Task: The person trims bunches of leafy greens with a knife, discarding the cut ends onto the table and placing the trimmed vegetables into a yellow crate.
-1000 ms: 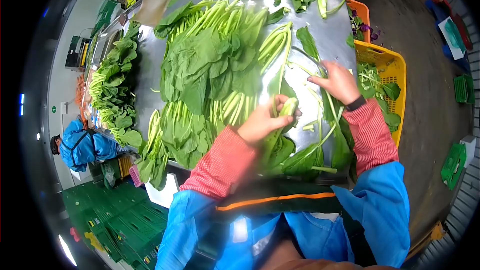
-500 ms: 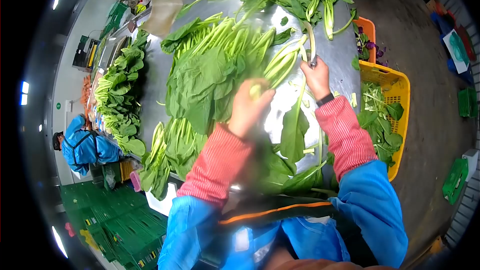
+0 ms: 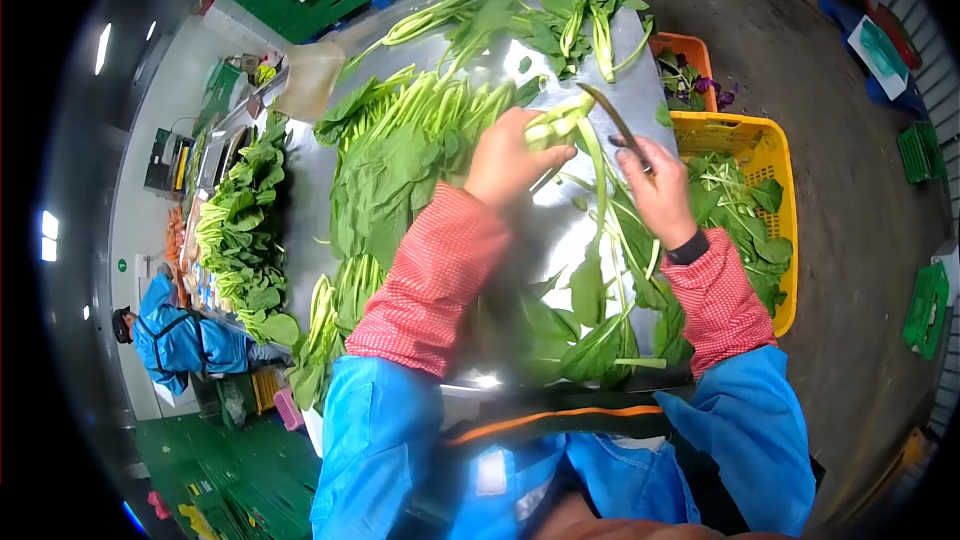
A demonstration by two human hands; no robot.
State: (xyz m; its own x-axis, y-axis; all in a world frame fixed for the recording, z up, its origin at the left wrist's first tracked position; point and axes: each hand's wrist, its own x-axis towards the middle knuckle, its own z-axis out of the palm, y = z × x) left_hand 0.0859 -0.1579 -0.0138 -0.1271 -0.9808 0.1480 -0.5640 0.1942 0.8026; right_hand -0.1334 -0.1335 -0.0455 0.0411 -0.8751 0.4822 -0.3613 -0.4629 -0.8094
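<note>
The left hand (image 3: 508,162) is closed tight around a leafy bunch (image 3: 556,126). The bunch has pale green stems with cut ends, and they stick out past the fingers, just above the shiny worktop (image 3: 545,230). Long dark green leaves hang down from it. The right hand (image 3: 655,190) is closed around a knife (image 3: 605,112), and the thin dark blade points at the stem ends. A big pile of greens (image 3: 400,160) lies to the left. A yellow basket (image 3: 745,122) with loose leaves stands at the right edge, beside an orange basket (image 3: 690,43). A person in blue (image 3: 175,340) is far off to the left.
</note>
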